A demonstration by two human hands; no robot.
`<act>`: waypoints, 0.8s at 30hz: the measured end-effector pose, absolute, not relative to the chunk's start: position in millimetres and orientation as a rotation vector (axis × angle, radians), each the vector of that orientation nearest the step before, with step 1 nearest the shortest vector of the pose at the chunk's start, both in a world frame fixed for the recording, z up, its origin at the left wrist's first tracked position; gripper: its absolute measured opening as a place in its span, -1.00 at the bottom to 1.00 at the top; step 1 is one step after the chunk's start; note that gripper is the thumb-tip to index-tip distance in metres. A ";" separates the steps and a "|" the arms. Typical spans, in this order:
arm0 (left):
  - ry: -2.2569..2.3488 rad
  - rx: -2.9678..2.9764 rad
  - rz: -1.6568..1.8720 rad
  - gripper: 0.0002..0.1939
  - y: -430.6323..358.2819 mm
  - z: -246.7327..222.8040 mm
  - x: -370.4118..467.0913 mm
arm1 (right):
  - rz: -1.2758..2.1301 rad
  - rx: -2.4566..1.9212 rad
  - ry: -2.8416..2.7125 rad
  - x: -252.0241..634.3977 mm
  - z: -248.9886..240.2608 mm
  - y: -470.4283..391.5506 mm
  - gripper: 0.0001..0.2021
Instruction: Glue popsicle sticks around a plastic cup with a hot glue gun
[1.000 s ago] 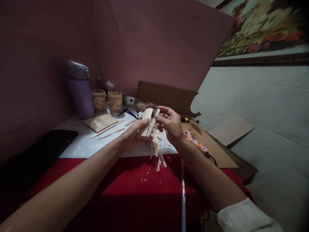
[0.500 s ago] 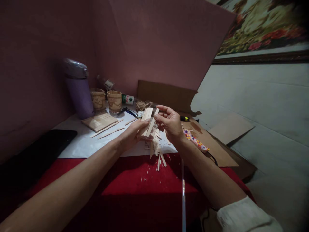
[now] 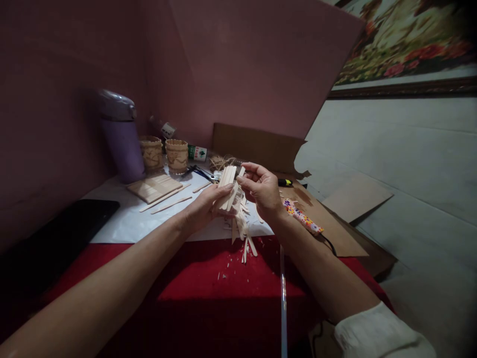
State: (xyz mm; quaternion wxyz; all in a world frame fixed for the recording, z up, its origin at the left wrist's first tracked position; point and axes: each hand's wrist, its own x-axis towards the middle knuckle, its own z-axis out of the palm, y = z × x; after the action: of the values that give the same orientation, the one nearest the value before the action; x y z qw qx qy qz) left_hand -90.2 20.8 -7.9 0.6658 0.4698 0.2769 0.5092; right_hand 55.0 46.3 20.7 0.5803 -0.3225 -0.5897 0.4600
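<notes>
Holding flat, pale wooden sticks [image 3: 227,176], both hands [image 3: 203,203] [image 3: 264,191] curl.

Pale cream flat wooden sticks [image 3: 228,178]; tall purple cylindrical bottle [image 3: 123,151], far left; plain red cloth [image 3: 194,278], near; slim orange-and-purple-flowered object [image 3: 303,217], right.

Room o/ red cloth [image 3: 186,278] in frt, but cups [image 3: 177,159] & purple bottle [image 3: 124,151] block back L.
</notes>
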 end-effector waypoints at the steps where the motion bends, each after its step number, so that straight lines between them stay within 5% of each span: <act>1: 0.621 1.068 1.146 -0.67 20.9 -8.2 -90.3 | 1.073 -0.756 -1.373 55.0 21.0 46.2 -0.59; 24: 0.628 1.114 1.101 -0.55 15.7 -4.1 -88.3 | 0.997 -0.750 -1.402 55.2 17.2 47.4 -0.64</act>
State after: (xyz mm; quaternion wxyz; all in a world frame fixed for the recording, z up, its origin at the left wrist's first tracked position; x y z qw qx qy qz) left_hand -88.3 15.7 -4.1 0.6647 0.4934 0.2778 0.4875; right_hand 55.2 47.4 17.2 0.5912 -0.3223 -0.6026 0.4283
